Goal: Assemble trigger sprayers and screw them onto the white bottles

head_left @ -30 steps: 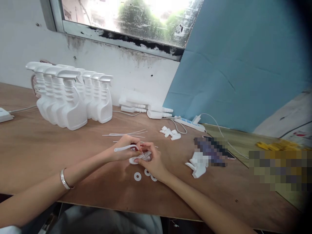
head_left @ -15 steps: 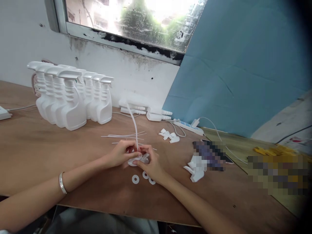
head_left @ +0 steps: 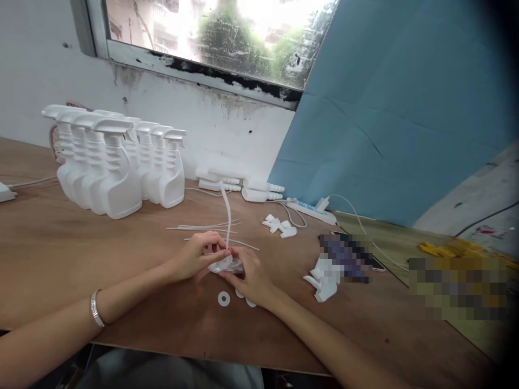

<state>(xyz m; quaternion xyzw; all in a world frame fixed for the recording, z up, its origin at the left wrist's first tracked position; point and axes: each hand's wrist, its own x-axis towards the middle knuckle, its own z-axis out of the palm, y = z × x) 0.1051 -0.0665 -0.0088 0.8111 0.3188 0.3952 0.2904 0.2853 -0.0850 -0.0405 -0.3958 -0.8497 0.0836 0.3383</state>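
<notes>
The left hand (head_left: 206, 255) pinches the white tube (head_left: 228, 216) low, seemingly to hold it upright, while the right hand (head_left: 253, 278) grips the translucent part (head_left: 220, 265) (partly hidden) near the surface (head_left: 162, 329), likely for steadiness

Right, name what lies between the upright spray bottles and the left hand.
Several thin white rods lie between the spray bottles and the left hand, in the head view.
</notes>
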